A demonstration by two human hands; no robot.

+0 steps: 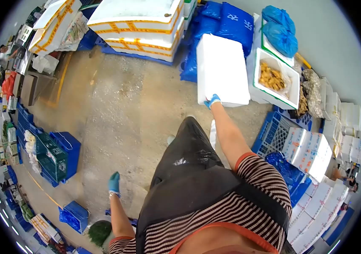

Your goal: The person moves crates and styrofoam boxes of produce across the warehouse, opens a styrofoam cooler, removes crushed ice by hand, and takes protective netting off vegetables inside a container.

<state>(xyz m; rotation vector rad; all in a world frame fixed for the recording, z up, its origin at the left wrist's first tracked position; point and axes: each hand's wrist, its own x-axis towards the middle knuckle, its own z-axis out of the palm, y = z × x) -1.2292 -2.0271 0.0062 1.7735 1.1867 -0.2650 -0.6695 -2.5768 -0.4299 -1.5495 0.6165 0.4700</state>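
On the far left, a dark green crate (51, 157) stands against a blue bin (71, 146). To the right of them, the gloved left hand (114, 184) hangs over the bare floor (117, 114), fingers extended and close together, holding nothing and well apart from any box. Beyond it, taped foam boxes (136, 31) are stacked. Farther right lies the white foam box (223, 67), in front of blue plastic bags (236, 25). The gloved right hand (213, 101) is at its near edge, toward the left corner, fingers partly closed on the rim; how firmly, I cannot tell. The box extends away from that hand. Just right of it sits an open foam box (291, 96) with yellowish-brown pieces (271, 77) inside, then a blue crate (272, 132) beside printed white boxes (306, 148).
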